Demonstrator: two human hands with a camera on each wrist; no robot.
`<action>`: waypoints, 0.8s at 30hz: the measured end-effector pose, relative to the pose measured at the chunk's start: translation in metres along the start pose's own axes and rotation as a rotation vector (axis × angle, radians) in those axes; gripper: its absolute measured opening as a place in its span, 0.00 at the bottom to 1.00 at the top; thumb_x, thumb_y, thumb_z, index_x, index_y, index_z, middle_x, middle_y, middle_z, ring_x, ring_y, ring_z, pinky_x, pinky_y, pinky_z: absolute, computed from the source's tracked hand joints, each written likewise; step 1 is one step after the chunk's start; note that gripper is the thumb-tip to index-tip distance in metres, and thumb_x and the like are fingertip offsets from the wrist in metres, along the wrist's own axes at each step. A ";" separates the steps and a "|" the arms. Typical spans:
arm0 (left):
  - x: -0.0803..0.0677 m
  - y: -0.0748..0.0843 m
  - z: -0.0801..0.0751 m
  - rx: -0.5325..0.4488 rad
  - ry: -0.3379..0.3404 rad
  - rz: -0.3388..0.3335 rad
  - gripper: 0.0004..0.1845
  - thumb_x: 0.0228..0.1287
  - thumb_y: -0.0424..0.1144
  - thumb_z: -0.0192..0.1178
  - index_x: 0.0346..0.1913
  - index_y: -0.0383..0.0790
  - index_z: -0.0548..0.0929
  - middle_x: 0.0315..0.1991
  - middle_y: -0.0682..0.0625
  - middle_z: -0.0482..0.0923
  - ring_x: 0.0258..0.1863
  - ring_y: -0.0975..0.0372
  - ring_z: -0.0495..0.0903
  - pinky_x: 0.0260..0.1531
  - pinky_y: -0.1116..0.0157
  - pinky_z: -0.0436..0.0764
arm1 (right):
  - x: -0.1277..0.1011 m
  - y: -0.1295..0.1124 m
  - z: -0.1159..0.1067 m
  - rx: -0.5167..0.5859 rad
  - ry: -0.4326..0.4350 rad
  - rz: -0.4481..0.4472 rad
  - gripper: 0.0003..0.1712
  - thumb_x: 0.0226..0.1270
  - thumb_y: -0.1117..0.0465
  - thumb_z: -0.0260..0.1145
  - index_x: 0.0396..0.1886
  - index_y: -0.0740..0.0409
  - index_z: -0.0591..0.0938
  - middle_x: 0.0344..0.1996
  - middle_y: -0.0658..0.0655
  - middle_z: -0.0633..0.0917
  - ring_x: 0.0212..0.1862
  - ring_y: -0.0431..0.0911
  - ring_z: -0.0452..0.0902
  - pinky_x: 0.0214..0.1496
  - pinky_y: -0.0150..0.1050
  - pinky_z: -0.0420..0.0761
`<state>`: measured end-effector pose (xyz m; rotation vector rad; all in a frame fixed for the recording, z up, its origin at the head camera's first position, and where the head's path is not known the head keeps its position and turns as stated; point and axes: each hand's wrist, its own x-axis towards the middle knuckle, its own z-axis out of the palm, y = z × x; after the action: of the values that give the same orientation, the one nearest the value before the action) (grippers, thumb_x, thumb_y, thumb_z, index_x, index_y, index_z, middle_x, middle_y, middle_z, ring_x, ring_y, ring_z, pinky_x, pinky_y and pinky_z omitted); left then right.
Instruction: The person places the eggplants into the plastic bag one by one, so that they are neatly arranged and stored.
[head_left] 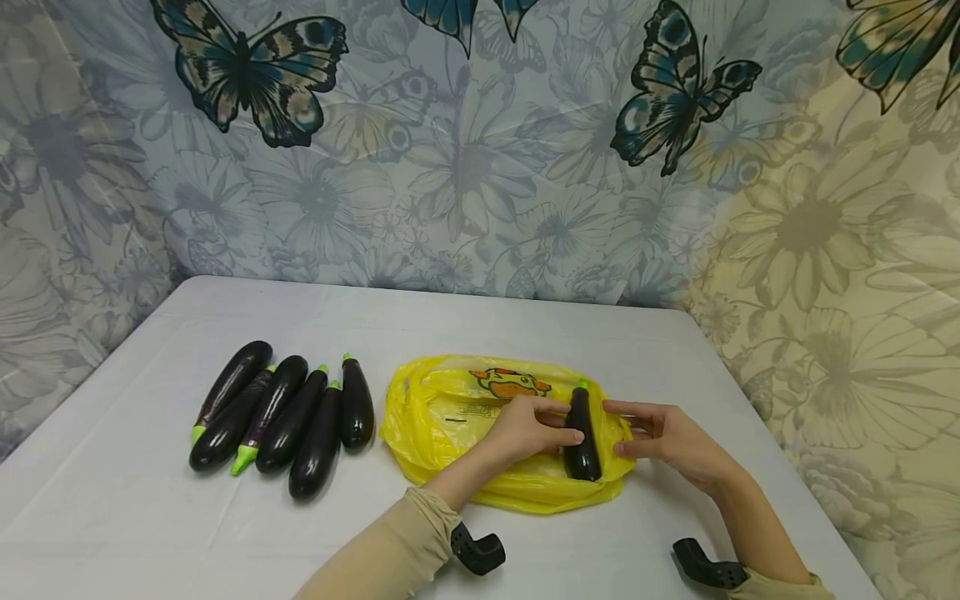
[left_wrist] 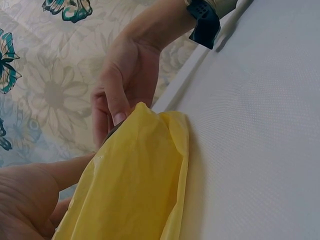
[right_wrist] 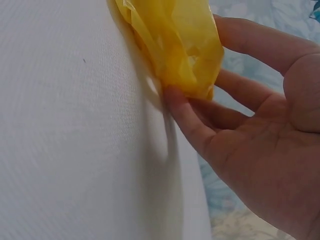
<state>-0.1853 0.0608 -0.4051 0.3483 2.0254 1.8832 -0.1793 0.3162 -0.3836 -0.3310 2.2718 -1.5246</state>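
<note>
A crumpled yellow plastic bag [head_left: 457, 417] with an orange cartoon print lies on the white table [head_left: 135, 517]. One dark eggplant [head_left: 582, 433] with a green stem lies at the bag's right end. My left hand [head_left: 528, 429] holds this eggplant from the left, thumb and forefinger against it. From the right, my right hand [head_left: 660, 437] pinches the bag's edge beside the eggplant. In the left wrist view the right hand [left_wrist: 125, 80] has its thumb on the yellow bag [left_wrist: 135, 185]. The right wrist view shows the bag's corner [right_wrist: 175, 45] between the right hand's fingers [right_wrist: 187, 117] and thumb.
Several more dark eggplants [head_left: 285, 417] lie side by side on the table's left half. A butterfly and flower patterned cloth [head_left: 480, 150] hangs behind and along both sides. The table's right edge [head_left: 757, 417] runs close to my right hand.
</note>
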 end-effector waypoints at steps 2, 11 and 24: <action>0.000 0.000 0.000 0.002 0.002 0.002 0.24 0.55 0.37 0.75 0.56 0.35 0.84 0.38 0.51 0.83 0.35 0.63 0.83 0.34 0.64 0.85 | 0.001 0.000 0.001 -0.006 0.008 0.002 0.38 0.61 0.64 0.73 0.69 0.70 0.69 0.68 0.68 0.67 0.66 0.61 0.67 0.54 0.36 0.78; -0.002 0.001 -0.001 0.012 0.006 0.003 0.24 0.55 0.37 0.75 0.56 0.35 0.84 0.39 0.50 0.83 0.36 0.63 0.82 0.34 0.64 0.85 | 0.002 -0.005 0.006 -0.076 0.046 0.025 0.37 0.61 0.59 0.74 0.68 0.66 0.72 0.67 0.65 0.70 0.66 0.63 0.64 0.58 0.42 0.75; -0.011 0.006 -0.012 0.111 -0.049 0.013 0.20 0.60 0.36 0.71 0.53 0.32 0.84 0.39 0.53 0.85 0.35 0.64 0.84 0.37 0.66 0.83 | 0.000 -0.013 0.015 -0.129 0.091 0.023 0.38 0.63 0.54 0.73 0.70 0.59 0.71 0.69 0.61 0.68 0.70 0.65 0.56 0.64 0.68 0.60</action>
<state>-0.1810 0.0461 -0.3977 0.4329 2.1047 1.7569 -0.1736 0.2989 -0.3765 -0.2751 2.4425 -1.4122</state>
